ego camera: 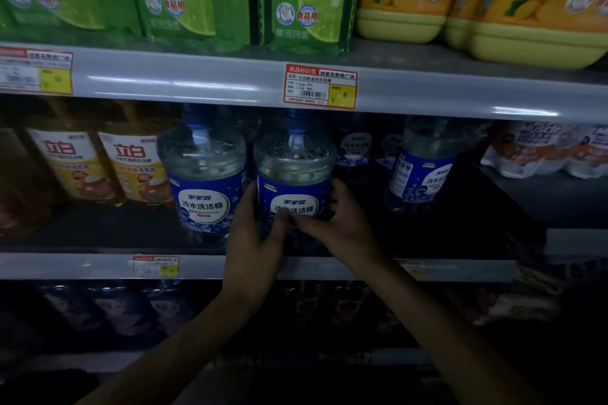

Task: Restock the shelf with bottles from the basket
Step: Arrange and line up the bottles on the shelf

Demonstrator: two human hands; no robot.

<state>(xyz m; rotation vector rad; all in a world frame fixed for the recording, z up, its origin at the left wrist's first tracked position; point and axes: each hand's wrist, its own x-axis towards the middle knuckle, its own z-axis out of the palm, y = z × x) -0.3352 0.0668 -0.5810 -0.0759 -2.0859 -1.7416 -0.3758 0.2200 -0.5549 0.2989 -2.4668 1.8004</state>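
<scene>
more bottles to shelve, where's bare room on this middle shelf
Bare shelf lies between the held bottle and the right bottle, with back-row bottles behind it. A bare front strip runs before the yellow bottles. Crowded: the left bottle stands close beside the held one.

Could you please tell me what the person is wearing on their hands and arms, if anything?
Nothing shows: the left hand and right hand are ungloved, with no ring, watch or bracelet visible, and both forearms are bare of sleeves to the picture's edge. The dim light could hide small items.
</scene>
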